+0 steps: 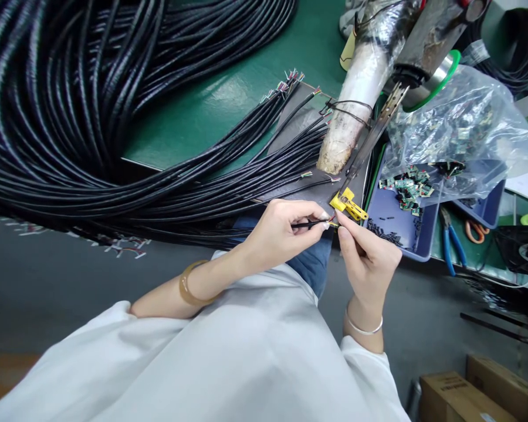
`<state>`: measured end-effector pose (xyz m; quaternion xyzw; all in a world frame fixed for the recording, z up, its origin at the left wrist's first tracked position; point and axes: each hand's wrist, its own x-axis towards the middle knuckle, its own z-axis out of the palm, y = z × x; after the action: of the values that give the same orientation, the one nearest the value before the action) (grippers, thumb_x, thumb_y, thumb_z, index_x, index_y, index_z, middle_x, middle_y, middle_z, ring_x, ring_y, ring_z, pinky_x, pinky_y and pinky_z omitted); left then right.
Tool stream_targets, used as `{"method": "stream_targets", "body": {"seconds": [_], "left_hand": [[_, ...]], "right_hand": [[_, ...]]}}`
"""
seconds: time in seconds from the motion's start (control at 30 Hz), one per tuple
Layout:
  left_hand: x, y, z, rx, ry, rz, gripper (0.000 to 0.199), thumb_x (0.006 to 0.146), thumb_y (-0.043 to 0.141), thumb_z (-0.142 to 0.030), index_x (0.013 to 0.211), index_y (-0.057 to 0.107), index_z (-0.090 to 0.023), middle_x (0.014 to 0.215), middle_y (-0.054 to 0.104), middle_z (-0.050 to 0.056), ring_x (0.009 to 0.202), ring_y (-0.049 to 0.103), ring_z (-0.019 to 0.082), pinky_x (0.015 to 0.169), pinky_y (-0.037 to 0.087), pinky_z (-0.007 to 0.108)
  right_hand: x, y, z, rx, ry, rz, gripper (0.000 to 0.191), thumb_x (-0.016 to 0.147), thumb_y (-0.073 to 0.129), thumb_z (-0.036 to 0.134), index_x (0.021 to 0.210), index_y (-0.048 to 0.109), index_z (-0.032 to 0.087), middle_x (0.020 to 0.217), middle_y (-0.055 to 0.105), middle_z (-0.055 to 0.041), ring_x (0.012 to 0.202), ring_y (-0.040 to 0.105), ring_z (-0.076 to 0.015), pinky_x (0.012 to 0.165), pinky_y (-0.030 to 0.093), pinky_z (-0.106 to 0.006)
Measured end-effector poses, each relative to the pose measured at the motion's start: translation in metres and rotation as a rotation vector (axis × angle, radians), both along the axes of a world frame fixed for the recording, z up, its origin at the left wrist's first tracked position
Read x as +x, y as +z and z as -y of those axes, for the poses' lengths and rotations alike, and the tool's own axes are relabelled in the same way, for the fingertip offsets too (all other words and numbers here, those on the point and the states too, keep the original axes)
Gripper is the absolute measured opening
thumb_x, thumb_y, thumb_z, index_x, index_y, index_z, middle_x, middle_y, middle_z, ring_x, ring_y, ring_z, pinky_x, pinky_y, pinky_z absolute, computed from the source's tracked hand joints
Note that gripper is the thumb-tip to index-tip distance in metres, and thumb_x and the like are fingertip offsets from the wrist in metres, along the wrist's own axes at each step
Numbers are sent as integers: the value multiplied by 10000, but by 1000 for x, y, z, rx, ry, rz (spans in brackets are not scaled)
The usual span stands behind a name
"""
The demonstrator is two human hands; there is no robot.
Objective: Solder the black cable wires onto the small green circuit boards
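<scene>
My left hand [286,230] pinches a black cable [305,224] close to its stripped end, where small coloured wires stick out. Fingertips of my right hand [364,252] are pressed together at those wires; whether they also hold a small part is too small to tell. Just beyond the fingertips is a yellow clip-like fixture [349,205], under the tip of a metal soldering tool [378,130]. Many more black cables [229,170] run in from the left, their coloured wire ends lying on a grey board [300,114].
A thick coil of black cable [70,76] covers the left of the green table [193,99]. On the right are a blue tray [389,214] with small circuit boards, a plastic bag [475,132], blue-handled pliers [452,243] and orange-handled scissors [477,231]. A wrapped white tube [349,117] hangs above the board.
</scene>
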<state>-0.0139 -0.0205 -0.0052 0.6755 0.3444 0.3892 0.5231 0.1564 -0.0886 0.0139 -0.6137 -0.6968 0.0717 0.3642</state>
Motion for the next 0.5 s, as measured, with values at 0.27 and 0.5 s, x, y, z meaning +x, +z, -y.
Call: {"method": "stream_targets", "body": {"seconds": [0.27,0.5], "left_hand": [[1,-2,2,-6,-2,19,117,854,646,-170,862,729,-87,775,722,59,649,630,116,597,493,202],[0,-4,2,-52,-20,34,111,868,639,-178,859,719,-102,783,718,52,658,634,116,608,502,202]], "right_hand": [[2,-2,-1,-144,-3,-158,260,936,629,197,1157,739,280,931,798,23,529,589,-48,548,482,-177],[2,1,0,-123,-22,-179,213,927,645,232,1105,757,271,643,655,53,453,410,-50,470,368,-205]]}}
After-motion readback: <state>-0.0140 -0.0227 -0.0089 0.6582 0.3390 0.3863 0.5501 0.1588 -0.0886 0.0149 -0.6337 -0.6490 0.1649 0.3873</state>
